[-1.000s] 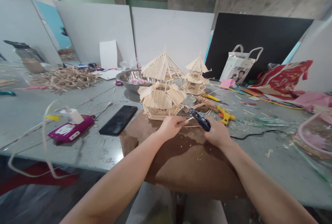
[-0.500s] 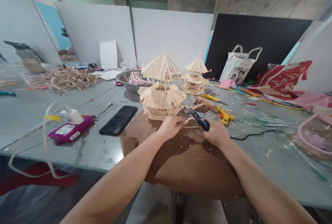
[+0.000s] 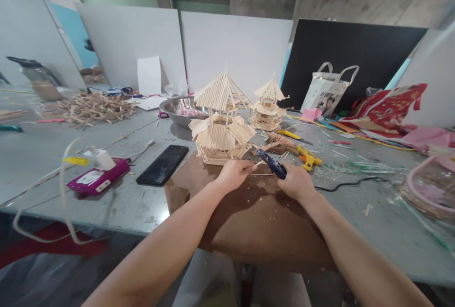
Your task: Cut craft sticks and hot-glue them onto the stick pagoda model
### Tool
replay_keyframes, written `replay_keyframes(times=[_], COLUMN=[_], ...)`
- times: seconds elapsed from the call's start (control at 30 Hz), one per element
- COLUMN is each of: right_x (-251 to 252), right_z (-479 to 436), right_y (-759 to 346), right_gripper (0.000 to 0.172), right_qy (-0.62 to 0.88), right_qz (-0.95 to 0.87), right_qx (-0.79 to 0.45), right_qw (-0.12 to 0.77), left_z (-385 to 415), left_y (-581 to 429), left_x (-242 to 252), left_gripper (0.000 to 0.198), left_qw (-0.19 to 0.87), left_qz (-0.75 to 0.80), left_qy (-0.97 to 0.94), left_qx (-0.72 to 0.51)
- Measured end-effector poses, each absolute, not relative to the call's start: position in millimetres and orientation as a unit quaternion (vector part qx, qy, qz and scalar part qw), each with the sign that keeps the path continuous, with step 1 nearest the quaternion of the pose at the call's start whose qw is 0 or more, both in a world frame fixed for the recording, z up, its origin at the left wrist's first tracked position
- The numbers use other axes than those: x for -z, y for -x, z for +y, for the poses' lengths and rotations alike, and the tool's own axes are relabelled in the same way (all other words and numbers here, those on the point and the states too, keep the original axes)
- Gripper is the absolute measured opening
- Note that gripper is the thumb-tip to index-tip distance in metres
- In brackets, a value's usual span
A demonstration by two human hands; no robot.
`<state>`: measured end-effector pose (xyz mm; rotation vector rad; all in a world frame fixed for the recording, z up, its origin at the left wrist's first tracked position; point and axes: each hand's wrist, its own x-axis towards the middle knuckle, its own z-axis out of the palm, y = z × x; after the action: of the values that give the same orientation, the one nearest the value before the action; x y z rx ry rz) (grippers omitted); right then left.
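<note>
My left hand is closed in a pinch on a thin wooden stick. My right hand is wrapped round dark blue pliers, whose head is at the stick's far end; whether the jaws touch it is too small to tell. Both hands are over a brown board. Just behind my left hand stands a two-tiered pavilion model built of thin sticks, its peaked roof partly open on the right side. A smaller stick pavilion stands behind it to the right.
Left of the board lie a black phone and a purple power strip with a white plug. A steel bowl and a heap of sticks are farther back. To the right are a yellow glue gun, a black cable and scraps.
The pliers' head has shifted very slightly left along the stick. Otherwise both hands and the models stay as they were.
</note>
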<state>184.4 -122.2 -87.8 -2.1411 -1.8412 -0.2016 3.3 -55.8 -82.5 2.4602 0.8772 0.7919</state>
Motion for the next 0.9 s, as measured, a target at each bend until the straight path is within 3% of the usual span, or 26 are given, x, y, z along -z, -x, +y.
replay_keyframes(times=[0.9], right_x=[88.9], right_z=[-120.9], right_y=[-182.4], right_gripper=[0.033], right_qy=[0.750], right_qz=[-0.644], right_qx=[0.047], right_qw=[0.144], left_z=[-56.2], left_y=[-6.4], left_x=[86.6], left_gripper=[0.030], left_qw=[0.169], left_qz=[0.351], left_qy=[-0.878], left_qx=[-0.279])
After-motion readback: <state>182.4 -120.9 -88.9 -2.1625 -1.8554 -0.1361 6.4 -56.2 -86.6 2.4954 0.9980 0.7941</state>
